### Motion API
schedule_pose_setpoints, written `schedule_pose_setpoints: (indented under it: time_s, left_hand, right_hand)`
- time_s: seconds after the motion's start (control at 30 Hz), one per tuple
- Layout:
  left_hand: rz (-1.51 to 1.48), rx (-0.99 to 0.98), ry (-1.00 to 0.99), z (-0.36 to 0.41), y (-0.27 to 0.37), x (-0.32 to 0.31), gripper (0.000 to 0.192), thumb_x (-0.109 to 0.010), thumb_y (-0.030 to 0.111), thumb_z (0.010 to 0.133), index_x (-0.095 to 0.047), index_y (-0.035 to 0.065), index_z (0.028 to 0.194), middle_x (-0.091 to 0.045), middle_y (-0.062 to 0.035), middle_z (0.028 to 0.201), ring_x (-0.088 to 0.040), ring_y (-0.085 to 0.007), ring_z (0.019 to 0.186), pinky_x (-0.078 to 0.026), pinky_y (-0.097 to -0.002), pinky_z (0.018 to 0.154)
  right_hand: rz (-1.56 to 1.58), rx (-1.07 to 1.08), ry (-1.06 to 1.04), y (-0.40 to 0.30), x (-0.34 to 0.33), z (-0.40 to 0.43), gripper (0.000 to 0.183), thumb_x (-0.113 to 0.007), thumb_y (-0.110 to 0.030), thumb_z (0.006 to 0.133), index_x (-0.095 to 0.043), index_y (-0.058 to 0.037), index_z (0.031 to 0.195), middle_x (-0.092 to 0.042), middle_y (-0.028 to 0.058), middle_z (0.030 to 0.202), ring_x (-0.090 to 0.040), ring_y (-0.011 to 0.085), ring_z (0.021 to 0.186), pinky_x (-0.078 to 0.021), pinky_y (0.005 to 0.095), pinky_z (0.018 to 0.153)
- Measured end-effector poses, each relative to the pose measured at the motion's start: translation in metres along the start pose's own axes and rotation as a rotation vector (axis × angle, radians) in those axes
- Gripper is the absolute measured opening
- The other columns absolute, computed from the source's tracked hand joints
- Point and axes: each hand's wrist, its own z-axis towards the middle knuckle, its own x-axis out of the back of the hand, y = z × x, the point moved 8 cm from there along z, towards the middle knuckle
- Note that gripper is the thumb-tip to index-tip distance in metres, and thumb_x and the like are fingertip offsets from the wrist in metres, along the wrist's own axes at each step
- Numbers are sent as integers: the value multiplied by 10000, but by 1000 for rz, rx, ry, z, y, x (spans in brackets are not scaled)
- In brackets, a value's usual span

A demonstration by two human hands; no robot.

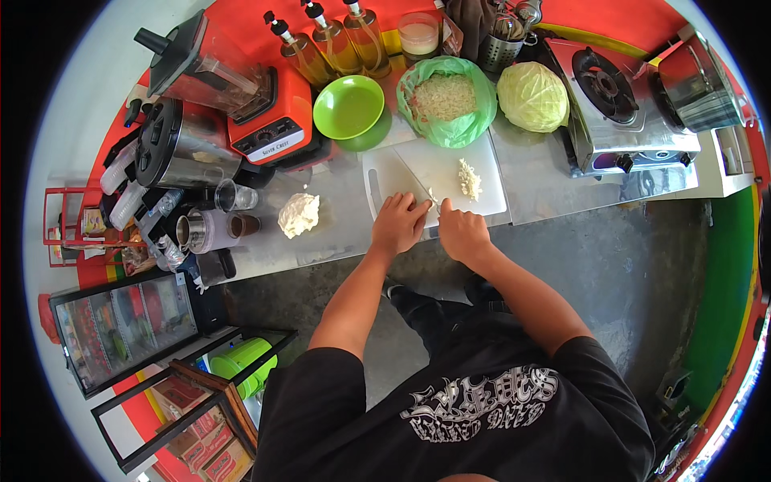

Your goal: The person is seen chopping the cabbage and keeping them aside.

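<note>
A white plastic cutting board (pixel 391 161) lies on the metal counter, with a pile of chopped pale food (pixel 469 180) on its right side. Near the board's front edge, my right hand (pixel 462 232) is closed around the handle of a knife, whose blade (pixel 412 172) seems to reach away to the upper left across the board. My left hand (pixel 399 223) rests just left of it, fingertips by a small pale piece (pixel 432 194) at the blade; whether it grips that piece is unclear. Behind the board sits a green plastic bag (pixel 447 134) of pale shredded food.
A cabbage (pixel 533 96) and a gas stove (pixel 638 141) stand to the right. Behind left are a green bowl (pixel 349 107), a red blender (pixel 265 135) and pump bottles (pixel 307 57). A whitish lump (pixel 299 215) and cups (pixel 236 196) are at left on the counter (pixel 337 232).
</note>
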Motion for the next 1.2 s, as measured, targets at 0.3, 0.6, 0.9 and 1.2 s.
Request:
schedule_pose_setpoints:
  time_s: [0.3,0.6,0.9,1.2]
  left_hand:
    - [-27,-3,8,2,0,6,209,-694,125,864,-699,142,1072,-503,-52,846,-539,-269,827,-444,-414,751]
    - [-17,-1,25,2,2,3,218,-698,121,861,-705,148,1078,-506,-52,841,-543,-269,826,-442,-414,738]
    - [9,10,24,1,2,5,196,-686,133,876,-687,154,1070,-506,-52,852,-543,-271,839,-445,-419,755]
    - [19,24,-6,-3,-2,-1,228,-676,154,880,-688,185,1106,-499,-57,883,-536,-270,874,-447,-417,784]
  right_hand:
    - [54,-38,-21,0,-5,-4,147,-583,-120,921,-511,-22,1004,-718,148,714,-742,325,662,-590,406,585]
    - [70,-62,-139,2,-8,-8,237,-568,-245,1008,-502,-18,1022,-728,176,751,-751,350,736,-598,450,657]
    - [54,-32,-156,-1,-9,-9,223,-570,-210,993,-499,-9,1058,-736,167,779,-757,342,759,-603,437,650]
    - [113,-33,-101,2,-7,0,278,-566,-272,1020,-489,-7,1058,-729,196,785,-749,378,765,-596,469,663]
